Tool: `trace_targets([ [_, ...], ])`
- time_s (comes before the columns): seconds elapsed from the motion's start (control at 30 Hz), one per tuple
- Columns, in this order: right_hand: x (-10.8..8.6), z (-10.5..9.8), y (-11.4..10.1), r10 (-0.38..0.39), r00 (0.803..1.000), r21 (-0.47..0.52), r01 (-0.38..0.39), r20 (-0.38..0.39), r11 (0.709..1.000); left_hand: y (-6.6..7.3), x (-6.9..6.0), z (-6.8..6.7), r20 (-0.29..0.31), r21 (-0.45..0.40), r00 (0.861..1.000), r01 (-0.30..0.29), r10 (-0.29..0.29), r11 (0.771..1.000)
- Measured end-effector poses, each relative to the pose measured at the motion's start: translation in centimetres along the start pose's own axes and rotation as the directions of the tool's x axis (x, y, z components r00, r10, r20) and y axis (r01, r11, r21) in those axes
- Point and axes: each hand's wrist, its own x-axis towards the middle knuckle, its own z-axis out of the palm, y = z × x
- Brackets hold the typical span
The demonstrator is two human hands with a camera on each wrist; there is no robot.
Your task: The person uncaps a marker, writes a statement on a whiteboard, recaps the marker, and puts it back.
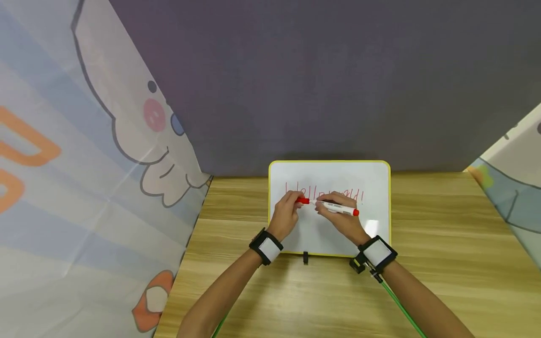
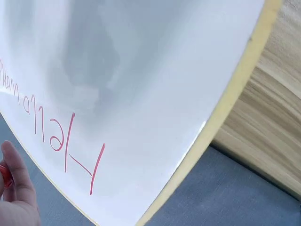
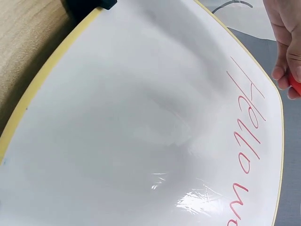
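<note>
My left hand (image 1: 286, 216) pinches a red marker cap (image 1: 302, 201) over the whiteboard. A white marker (image 1: 338, 208) with a red end is gripped by my right hand (image 1: 344, 218), its tip pointing left at the cap. Tip and cap are very close; whether they touch cannot be told. Below both hands lies the yellow-edged whiteboard (image 1: 329, 171), with red handwriting (image 1: 291, 187) across its upper half. "Hello" (image 2: 59, 136) reads clearly in the left wrist view; the hands cover part of the line in the head view. Fingers around something red (image 3: 295, 84) show in the right wrist view.
The board rests on a wood-grain table (image 1: 444, 244). A small black piece (image 1: 305, 257) sits at its near edge. Behind the table stands a dark grey panel (image 1: 317, 84), with a cartoon-printed sheet (image 1: 97, 164) at left. A green cable (image 1: 401, 305) runs along the right forearm.
</note>
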Motion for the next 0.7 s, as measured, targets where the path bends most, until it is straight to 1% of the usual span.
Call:
trace_targets([
  [0.13, -0.1, 0.2, 0.1, 0.037, 0.998, 0.056, -0.039, 0.042, 0.998, 0.2, -0.2, -0.1, 0.019, -0.013, 1.000, -0.019, 0.019, 1.000],
  [0.23, -0.1, 0.3, 0.2, 0.091, 0.993, 0.079, -0.096, 0.072, 0.992, 0.2, -0.2, -0.2, 0.033, -0.009, 0.999, -0.032, 0.032, 0.999],
  [0.33, 0.0, 0.1, 0.6, 0.140, 0.985, 0.092, -0.150, 0.100, 0.984, 0.1, -0.2, -0.1, 0.041, -0.004, 0.999, -0.032, 0.032, 0.999],
  [0.4, 0.1, -0.1, 1.1, 0.154, 0.980, 0.129, -0.171, 0.129, 0.977, 0.1, -0.2, -0.2, 0.042, -0.006, 0.999, -0.030, 0.030, 1.000],
  [0.47, 0.1, -0.3, 1.7, 0.150, 0.977, 0.166, -0.175, 0.152, 0.970, 0.0, -0.3, -0.2, 0.043, -0.015, 0.998, -0.033, 0.034, 0.999],
  [0.53, 0.1, -0.6, 2.3, 0.146, 0.976, 0.176, -0.174, 0.159, 0.969, 0.0, -0.3, -0.3, 0.041, -0.023, 0.998, -0.041, 0.042, 0.999],
  [0.6, 0.2, -0.7, 2.6, 0.150, 0.977, 0.160, -0.174, 0.152, 0.972, 0.0, -0.3, -0.4, 0.038, -0.029, 0.998, -0.051, 0.052, 0.998],
  [0.7, 0.2, -0.8, 2.4, 0.200, 0.969, 0.141, -0.220, 0.144, 0.965, 0.1, -0.2, -0.5, 0.022, -0.032, 0.997, -0.078, 0.078, 0.996],
])
